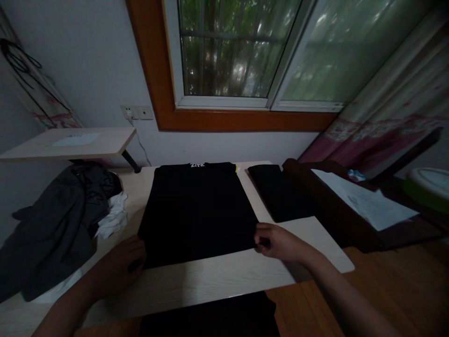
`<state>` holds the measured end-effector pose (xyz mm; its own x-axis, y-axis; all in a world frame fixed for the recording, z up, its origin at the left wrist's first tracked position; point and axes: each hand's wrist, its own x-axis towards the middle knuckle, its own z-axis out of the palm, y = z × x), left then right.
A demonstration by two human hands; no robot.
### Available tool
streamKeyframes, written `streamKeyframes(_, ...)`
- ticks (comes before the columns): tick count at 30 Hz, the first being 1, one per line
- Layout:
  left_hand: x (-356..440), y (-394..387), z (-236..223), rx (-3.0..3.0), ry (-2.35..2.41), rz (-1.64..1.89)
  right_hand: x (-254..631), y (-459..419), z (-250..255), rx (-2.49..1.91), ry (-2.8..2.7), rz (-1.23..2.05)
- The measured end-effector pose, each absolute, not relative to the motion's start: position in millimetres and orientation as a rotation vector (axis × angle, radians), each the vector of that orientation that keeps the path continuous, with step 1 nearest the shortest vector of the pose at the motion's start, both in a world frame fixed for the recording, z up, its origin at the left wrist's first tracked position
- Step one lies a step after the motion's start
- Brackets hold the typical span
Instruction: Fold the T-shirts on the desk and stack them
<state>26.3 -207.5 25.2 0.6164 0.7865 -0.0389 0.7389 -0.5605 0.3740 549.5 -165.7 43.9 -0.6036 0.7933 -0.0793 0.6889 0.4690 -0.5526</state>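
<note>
Pale tabletop (210, 278), black garment (198, 210) flat — hands (126, 262) (275, 241) at near corners

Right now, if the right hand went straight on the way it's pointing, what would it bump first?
Probably the white-lettered black cloth: the right hand is at its near right corner, pointing across it, though depth is hard to judge.

Window (228, 51) in brown frame (252, 120); paper (75, 139) on raised shelf (117, 141); curtain (403, 84) right.
</note>
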Motion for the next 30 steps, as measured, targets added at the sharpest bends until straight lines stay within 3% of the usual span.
streamKeyframes(6, 33, -210, 36, 2.413, 1.233, 0.095, 548, -165, 45, -1.363, -2.556, 1.01)
streamKeyframes(12, 41, -200, 48, 2.435, 1.223, 0.094, 540, -156, 56, -1.312, -2.651, 0.977)
streamKeyframes(21, 98, -143, 33, 2.629, 1.57, 0.388, 471, -113, 35, -1.412, -2.424, 0.228)
streamKeyframes(30, 176, -74, 5, 2.537, 1.846, 0.349, 385, -58, -4, -1.592, -2.379, 0.245)
